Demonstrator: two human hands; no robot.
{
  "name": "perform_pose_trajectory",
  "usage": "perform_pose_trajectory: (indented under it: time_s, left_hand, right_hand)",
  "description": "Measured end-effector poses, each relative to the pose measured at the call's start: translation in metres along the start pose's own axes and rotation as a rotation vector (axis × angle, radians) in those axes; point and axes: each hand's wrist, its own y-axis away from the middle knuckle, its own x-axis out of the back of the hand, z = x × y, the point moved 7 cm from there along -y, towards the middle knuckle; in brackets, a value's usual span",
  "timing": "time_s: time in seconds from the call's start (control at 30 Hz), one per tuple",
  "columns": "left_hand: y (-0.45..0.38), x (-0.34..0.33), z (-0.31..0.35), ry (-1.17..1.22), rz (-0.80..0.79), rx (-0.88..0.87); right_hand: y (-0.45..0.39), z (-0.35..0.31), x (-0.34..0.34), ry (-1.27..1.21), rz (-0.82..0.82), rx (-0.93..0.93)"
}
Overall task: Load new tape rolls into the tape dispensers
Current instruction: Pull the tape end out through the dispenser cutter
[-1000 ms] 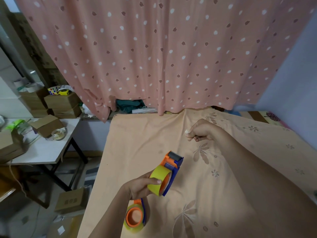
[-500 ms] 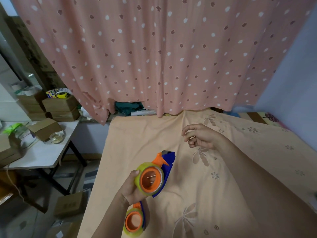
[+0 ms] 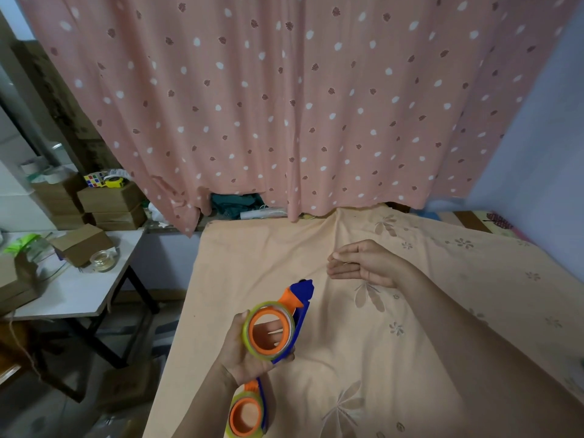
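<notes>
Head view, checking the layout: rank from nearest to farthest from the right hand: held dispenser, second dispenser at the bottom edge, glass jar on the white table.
1. Held dispenser, just below-left of the right hand.
2. Second dispenser, bottom edge.
3. Glass jar, far left.

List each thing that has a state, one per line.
left hand: grips the held tape dispenser
held tape dispenser: roll loaded, lifted off the bed
second tape dispenser: roll loaded, lying on the bed
right hand: open, holding nothing
curtain: drawn shut
</notes>
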Motion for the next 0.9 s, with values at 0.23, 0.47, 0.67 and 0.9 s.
perform_pose_trajectory:
  time_s: [0.23,0.47,0.67,0.9]
  left_hand:
    - [0.002,-0.005,0.004,0.057,-0.032,0.008]
    - [-0.002,-0.015,0.011,0.181,-0.097,-0.074]
    - [-0.01,-0.026,0.014,0.292,-0.096,-0.114]
    - [-0.018,-0.033,0.01,0.392,0.01,-0.176]
  right_hand:
    - [0.003,0.0,-0.008,-0.038,-0.109,0.046]
    - [0.009,0.002,-0.012,0.059,0.056,0.191]
    - [0.015,0.008,-0.018,0.248,0.398,0.449]
    - [0.02,0.037,-0.023,0.227,0.56,0.46]
